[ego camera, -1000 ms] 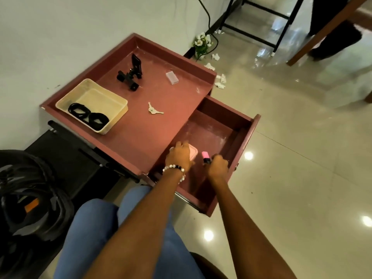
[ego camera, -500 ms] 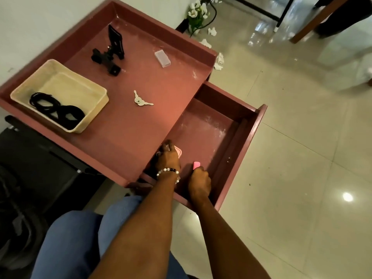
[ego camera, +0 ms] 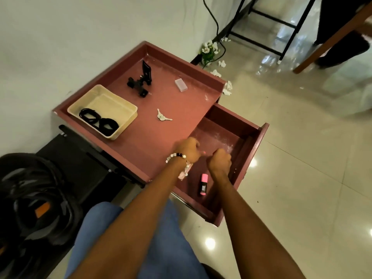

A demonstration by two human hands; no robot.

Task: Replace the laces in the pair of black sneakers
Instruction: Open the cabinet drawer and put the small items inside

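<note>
2 coils of black laces [ego camera: 98,121] are seen in the cream tray [ego camera: 128,109] on the desk top, well left of the open drawer [ego camera: 259,141]. Over that drawer the left hand [ego camera: 188,149] and right hand [ego camera: 219,162] are held curled; whether anything is gripped cannot be told. 1 pink marker [ego camera: 203,184] lies inside the drawer, below the hands.

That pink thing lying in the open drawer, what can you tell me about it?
The pink marker is a short stubby tube, plastic by its look, with a black label band near one end. It lies flat on the floor of the open drawer, near its front, between the person's forearms. Neither hand touches it.
</note>
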